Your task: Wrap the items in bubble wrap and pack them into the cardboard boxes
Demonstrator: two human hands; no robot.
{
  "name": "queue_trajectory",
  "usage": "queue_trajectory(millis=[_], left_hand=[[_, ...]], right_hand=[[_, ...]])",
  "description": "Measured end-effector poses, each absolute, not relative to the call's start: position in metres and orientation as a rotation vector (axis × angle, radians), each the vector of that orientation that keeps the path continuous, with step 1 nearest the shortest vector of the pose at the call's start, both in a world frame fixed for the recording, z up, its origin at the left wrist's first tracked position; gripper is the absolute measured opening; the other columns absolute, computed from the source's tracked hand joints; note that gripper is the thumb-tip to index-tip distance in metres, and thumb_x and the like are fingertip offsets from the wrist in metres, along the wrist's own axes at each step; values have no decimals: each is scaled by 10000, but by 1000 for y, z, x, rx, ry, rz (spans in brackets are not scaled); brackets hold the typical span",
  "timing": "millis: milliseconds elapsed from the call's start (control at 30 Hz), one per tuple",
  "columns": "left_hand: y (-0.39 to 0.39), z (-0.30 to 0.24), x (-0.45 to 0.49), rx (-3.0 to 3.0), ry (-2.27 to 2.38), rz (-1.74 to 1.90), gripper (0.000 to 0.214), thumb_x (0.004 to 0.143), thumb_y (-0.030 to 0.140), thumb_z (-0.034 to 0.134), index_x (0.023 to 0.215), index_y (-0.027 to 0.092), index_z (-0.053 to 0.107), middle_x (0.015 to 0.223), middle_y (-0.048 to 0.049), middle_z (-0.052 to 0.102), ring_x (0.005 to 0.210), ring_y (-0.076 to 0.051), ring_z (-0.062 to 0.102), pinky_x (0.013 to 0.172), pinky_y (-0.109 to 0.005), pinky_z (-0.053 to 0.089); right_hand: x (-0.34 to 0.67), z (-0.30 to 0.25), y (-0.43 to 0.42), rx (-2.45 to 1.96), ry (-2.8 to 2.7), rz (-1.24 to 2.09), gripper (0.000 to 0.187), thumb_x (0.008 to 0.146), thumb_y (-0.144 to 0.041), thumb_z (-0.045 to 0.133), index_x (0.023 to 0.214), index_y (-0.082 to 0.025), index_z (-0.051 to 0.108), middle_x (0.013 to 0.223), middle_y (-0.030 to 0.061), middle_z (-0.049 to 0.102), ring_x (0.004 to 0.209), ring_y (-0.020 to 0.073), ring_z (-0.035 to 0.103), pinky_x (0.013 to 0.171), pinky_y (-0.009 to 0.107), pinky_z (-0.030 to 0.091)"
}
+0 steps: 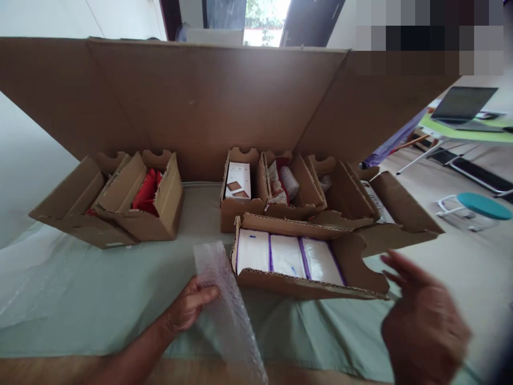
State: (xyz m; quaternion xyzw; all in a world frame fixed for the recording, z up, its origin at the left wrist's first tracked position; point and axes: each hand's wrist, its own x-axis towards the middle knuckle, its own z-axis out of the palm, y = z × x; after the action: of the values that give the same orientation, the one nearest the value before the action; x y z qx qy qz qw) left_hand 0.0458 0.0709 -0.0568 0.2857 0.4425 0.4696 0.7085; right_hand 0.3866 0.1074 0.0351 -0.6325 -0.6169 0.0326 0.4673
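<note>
My left hand (188, 306) pinches a strip of clear bubble wrap (226, 310) that runs from near the front box down toward me. My right hand (420, 321) hovers blurred at the lower right, fingers spread, holding nothing, just right of a low cardboard box (304, 286) with three white packets (286, 255) side by side. Everything rests on a pale green cloth (100, 299).
Behind stand several open cardboard boxes: one with red items (146, 192) at left, one with a white carton (238, 182), one with wrapped goods (282, 184). A big cardboard sheet (200, 101) walls off the back. A laptop (460, 104) and a teal-lidded container (481, 208) lie at right.
</note>
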Motion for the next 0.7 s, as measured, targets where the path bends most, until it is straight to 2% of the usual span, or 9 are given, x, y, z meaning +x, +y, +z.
queue_trajectory(millis=[67, 100, 167, 233, 333, 433, 500, 600, 700], left_hand=[[68, -59, 38, 587, 1005, 1073, 520, 586, 531, 899, 958, 181, 807, 928, -103, 793, 966, -328, 719, 901, -407, 522], [66, -61, 34, 565, 1011, 1088, 527, 585, 527, 898, 971, 182, 804, 951, -108, 793, 967, -331, 719, 896, -413, 527], [63, -63, 28, 535, 1019, 1108, 528, 585, 524, 898, 978, 184, 800, 977, -114, 793, 952, -332, 722, 882, -417, 535], [60, -66, 25, 523, 1030, 1117, 512, 591, 523, 896, 960, 182, 799, 955, -114, 794, 924, -328, 726, 864, -414, 537], [58, -73, 23, 506, 1048, 1130, 503, 585, 521, 905, 942, 184, 800, 914, -102, 794, 903, -321, 728, 849, -402, 535], [56, -82, 22, 462, 1046, 1145, 509, 573, 509, 916, 956, 194, 800, 936, -97, 793, 943, -328, 726, 875, -407, 534], [56, -89, 21, 433, 1044, 1155, 516, 580, 511, 912, 973, 197, 798, 949, -100, 792, 964, -338, 725, 882, -418, 537], [56, -95, 20, 423, 1040, 1154, 517, 597, 511, 906, 990, 195, 795, 972, -108, 791, 976, -343, 725, 890, -424, 539], [58, -92, 17, 435, 1024, 1134, 527, 610, 499, 908, 1022, 192, 794, 990, -109, 791, 990, -339, 724, 906, -419, 538]], right_hand=[[366, 71, 121, -1422, -1568, 51, 359, 1039, -403, 420, 1340, -482, 598, 1347, 35, 653, 1224, 336, 628, 998, 546, 532], [351, 87, 132, -1305, -1732, 62, 333, 1016, -375, 503, 1308, -480, 623, 1289, 22, 687, 1179, 326, 652, 1002, 533, 531], [318, 109, 162, -1048, -2177, 15, 355, 1012, -337, 526, 1353, -394, 604, 1291, 36, 692, 1222, 320, 630, 1048, 543, 488], [284, 117, 194, -974, -2477, -33, 438, 1012, -382, 528, 1432, -256, 542, 1402, 102, 628, 1299, 349, 570, 1056, 557, 459], [251, 112, 226, -944, -2771, -39, 528, 988, -478, 572, 1385, -130, 566, 1342, 179, 652, 1220, 356, 609, 1016, 543, 451], [245, 101, 228, -824, -2938, 9, 346, 967, -443, 629, 1155, -161, 699, 1142, 128, 743, 1092, 304, 667, 1041, 509, 403], [249, 95, 219, -798, -2954, 17, 222, 963, -374, 636, 1046, -188, 725, 1145, 106, 751, 1069, 284, 675, 1045, 493, 382], [254, 90, 212, -815, -2921, 2, 208, 970, -322, 606, 1087, -192, 718, 1241, 108, 729, 1109, 288, 666, 1024, 488, 387], [255, 91, 218, -803, -2910, -32, 242, 989, -337, 583, 1140, -192, 706, 1243, 106, 733, 1167, 292, 650, 1031, 487, 397]])
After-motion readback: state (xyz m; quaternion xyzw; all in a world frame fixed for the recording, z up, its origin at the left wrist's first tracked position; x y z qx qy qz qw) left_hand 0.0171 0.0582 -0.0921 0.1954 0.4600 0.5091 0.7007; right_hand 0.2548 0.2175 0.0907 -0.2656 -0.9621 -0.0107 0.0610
